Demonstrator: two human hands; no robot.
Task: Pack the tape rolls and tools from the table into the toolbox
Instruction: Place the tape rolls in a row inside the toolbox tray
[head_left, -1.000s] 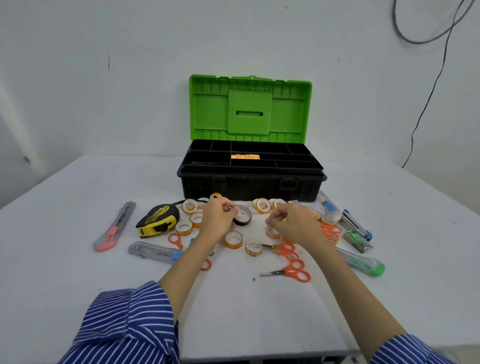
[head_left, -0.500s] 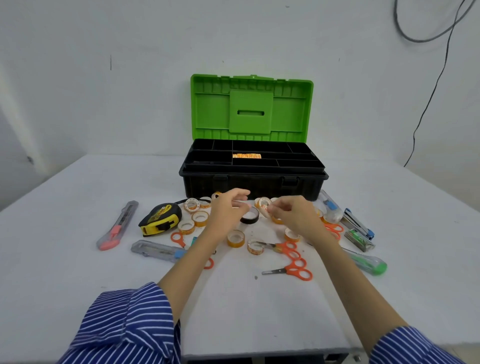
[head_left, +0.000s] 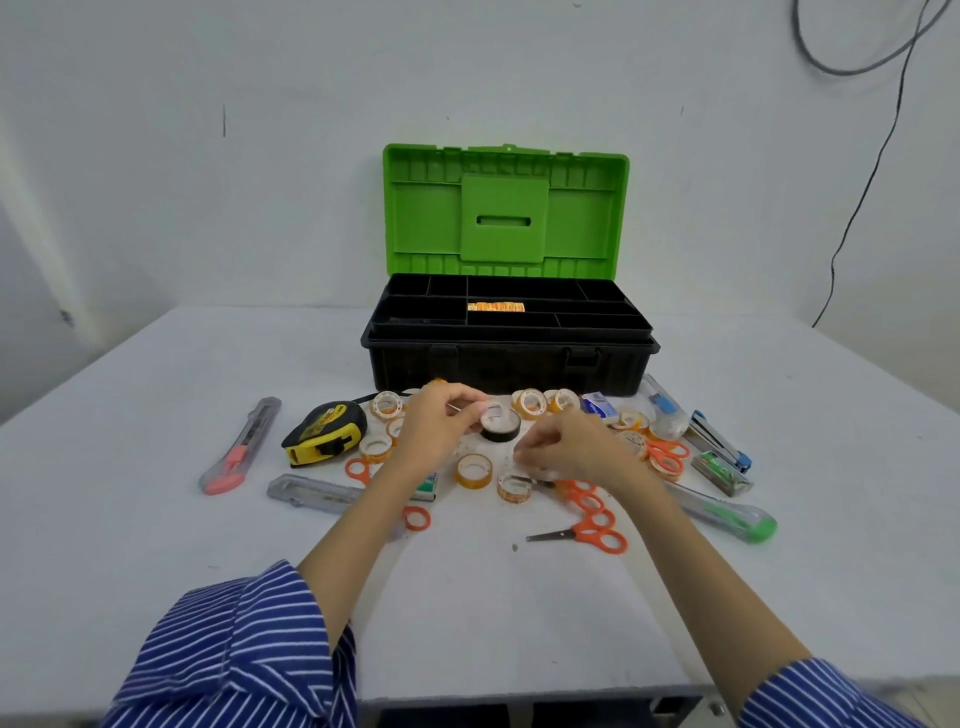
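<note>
The black toolbox (head_left: 509, 364) stands open at the back of the table, its green lid (head_left: 504, 208) upright and its divided tray holding one orange strip. My left hand (head_left: 441, 428) pinches a black tape roll (head_left: 503, 430) just in front of the box. My right hand (head_left: 571, 447) is close beside it, fingertips curled down onto a small clear roll that is mostly hidden. Several small orange-cored tape rolls (head_left: 474, 470) lie around both hands.
A yellow tape measure (head_left: 322, 431), a red cutter (head_left: 239, 447) and a grey cutter (head_left: 311, 491) lie to the left. Orange scissors (head_left: 587, 535), a green cutter (head_left: 727, 512) and a stapler (head_left: 719, 441) lie to the right. The white table (head_left: 156, 519) ends near my sleeves.
My left hand has come back down to the black roll and taken hold of it. My right hand has dropped from in front of the box towards the table.
</note>
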